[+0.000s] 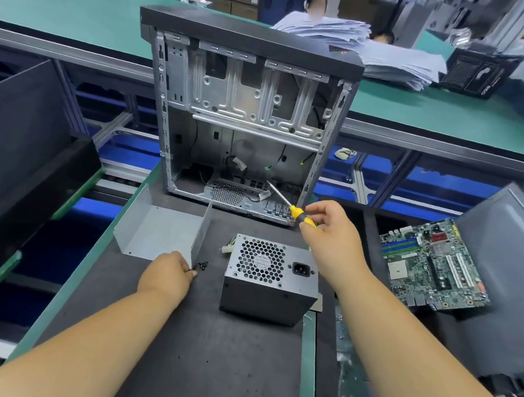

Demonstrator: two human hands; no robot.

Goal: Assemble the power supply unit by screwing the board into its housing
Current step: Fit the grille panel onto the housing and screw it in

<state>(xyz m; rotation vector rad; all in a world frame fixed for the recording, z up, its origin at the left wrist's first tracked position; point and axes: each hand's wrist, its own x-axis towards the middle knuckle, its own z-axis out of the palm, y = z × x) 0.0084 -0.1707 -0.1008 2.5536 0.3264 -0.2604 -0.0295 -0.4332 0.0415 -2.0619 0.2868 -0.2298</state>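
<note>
At the far left a dark slanted panel (16,137) fills the side of the view, its lower part running off the frame. Next along, a bent grey metal cover (160,231) lies open on the dark work mat (197,354), one side wall standing up on its right. Just below that wall the left hand (168,274) rests on the mat with fingers curled, the tips pinching something small and dark; the fingertips are turned away, so what they grip is hard to make out. A little cluster of black screws (202,266) lies touching or just beside those fingertips.

Behind, an open computer case (244,114) stands upright, its interior partly in shadow, with cables and ports low inside too small to tell apart. In front of it, near the middle of the mat, the power supply unit (271,281) sits with its fan grille and power socket facing up; a white connector shows at its far left corner, the wires hidden behind the body.

The right hand (332,229) hovers above and behind the unit, fingers wrapped round the yellow handle of a screwdriver (286,202) whose shaft points up-left toward the case. Further right a green motherboard (435,267) leans in a dark tray, its lower edge hidden. A blurred stack of papers (369,50) lies on the far bench
</note>
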